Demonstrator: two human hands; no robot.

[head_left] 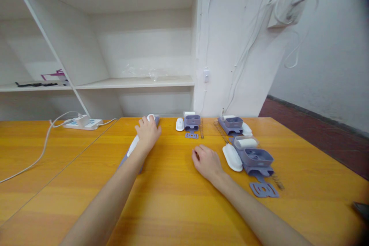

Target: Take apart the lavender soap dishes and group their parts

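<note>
My left hand (148, 132) reaches over a long purple-grey item (123, 159) with white parts (133, 145), its fingers around a white piece (150, 117) at the far end. My right hand (206, 161) rests on the table with curled fingers, and whether it holds anything is hidden. Just right of it lies a white ribbed oval piece (232, 157), beside a purple-grey holder (256, 157) with a white roller (247, 143). A flat slotted purple-grey piece (264, 190) lies in front of that holder.
Two similar sets stand farther back, one holder (192, 120) at the centre and another (233, 123) to the right, with springs (201, 128) nearby. A power strip (83, 122) with a white cable (46, 142) sits at the left. White shelves (135, 82) stand behind the table (173, 207).
</note>
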